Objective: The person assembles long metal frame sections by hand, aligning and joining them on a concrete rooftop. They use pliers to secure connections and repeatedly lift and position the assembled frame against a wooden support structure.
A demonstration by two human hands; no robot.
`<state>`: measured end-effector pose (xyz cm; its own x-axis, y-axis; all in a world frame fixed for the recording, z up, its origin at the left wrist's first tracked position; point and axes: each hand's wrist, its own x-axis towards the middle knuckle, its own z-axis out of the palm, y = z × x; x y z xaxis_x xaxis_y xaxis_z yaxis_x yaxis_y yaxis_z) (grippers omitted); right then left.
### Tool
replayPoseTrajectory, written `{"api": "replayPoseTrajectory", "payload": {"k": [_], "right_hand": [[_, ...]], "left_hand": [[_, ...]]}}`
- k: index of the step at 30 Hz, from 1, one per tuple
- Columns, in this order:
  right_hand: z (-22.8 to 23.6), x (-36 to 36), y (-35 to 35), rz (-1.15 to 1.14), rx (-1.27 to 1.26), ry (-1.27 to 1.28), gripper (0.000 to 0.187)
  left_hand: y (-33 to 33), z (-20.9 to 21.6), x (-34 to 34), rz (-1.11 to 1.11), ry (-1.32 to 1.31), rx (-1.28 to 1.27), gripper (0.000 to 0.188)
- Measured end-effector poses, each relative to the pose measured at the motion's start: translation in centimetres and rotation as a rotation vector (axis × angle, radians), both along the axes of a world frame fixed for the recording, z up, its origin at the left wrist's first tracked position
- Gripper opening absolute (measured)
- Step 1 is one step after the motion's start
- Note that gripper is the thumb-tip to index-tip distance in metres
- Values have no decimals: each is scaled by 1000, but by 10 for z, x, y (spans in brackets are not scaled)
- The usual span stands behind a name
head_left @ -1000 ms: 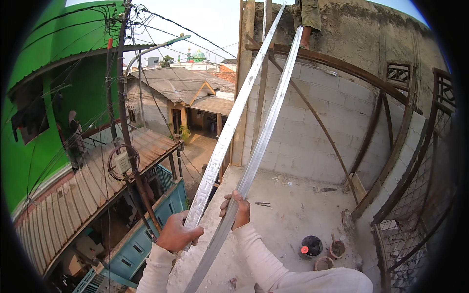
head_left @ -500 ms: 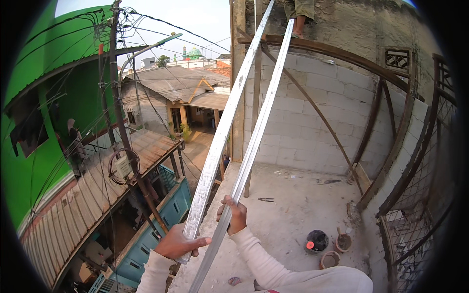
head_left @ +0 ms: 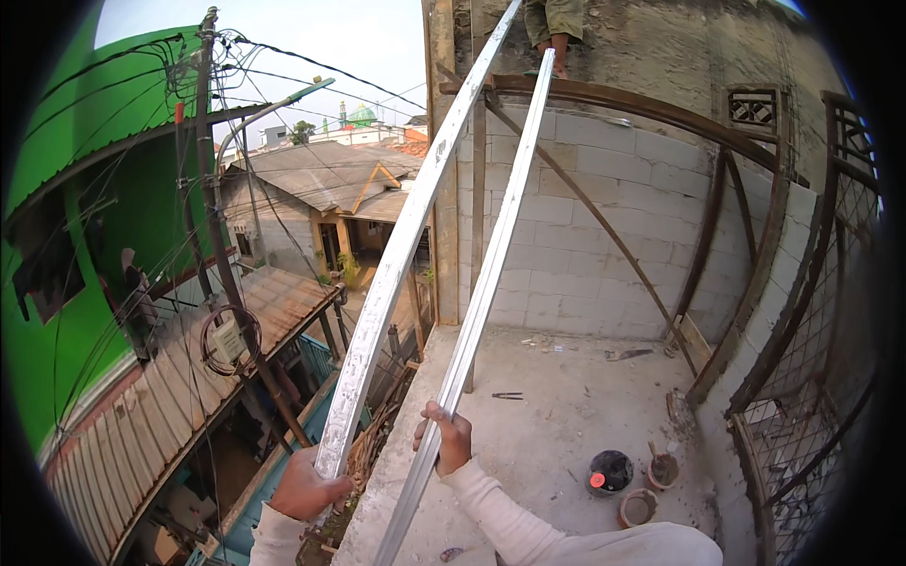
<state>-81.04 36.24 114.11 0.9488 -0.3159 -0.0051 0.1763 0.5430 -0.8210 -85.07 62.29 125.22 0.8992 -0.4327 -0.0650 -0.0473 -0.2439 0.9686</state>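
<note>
My left hand (head_left: 307,486) is closed round the lower end of a long, silvery metal bar (head_left: 392,294) with a scuffed, white-smeared face. To its right, my right hand (head_left: 447,439) grips a ribbed metal channel (head_left: 491,255), whose lower end runs down between my forearms. Both lengths slant up and away from me, apart from each other. The left bar's top leaves the upper edge of the view, while the channel's top ends near another person's feet (head_left: 559,64) on a wooden beam. Fingers wrapped behind the metal are partly hidden.
Below lies a concrete floor (head_left: 557,415) with pliers (head_left: 508,395), a black bucket (head_left: 611,472) and two small pots. Its left edge drops toward a street and a rusty roof (head_left: 189,349). A utility pole (head_left: 209,170) carries many wires. Diagonal wooden props (head_left: 604,203) stand before a block wall.
My left hand and its bar have shifted left and slightly down, widening the gap to the channel. My right hand still holds the channel, a little lower in view. The view has moved slightly.
</note>
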Motion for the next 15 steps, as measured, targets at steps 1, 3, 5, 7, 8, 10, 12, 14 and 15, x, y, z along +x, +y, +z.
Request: {"api": "replayPoseTrajectory", "payload": {"k": [1,3,5,7,8,10,12,14,15], "right_hand": [[0,-1,1,8,-1,-1,51],[1,-3,1,24,-2,-4,52],[1,-5,1,13,-10,-11,53],[3,-6,2,8,-14,-11,54],[4,-6,3,7,-14,-8,55],[5,-6,3,2,-13,-4,55],[5,-8,2,-9,-10,-2,55],[7,-4,6,-28,-67,15,55],[11,-1,8,-33,-95,25,54]], "left_hand": [[2,1,-1,13,0,12,21],[6,2,0,38,-15,-2,20],[4,1,1,26,-7,-52,20],[-4,7,-2,-4,12,-114,18],[-8,8,-1,-20,22,-134,18],[-17,8,4,-58,43,-174,19],[-29,14,9,-52,45,-149,19],[-38,10,16,-45,42,-133,19],[-41,3,24,-43,37,-131,19]]}}
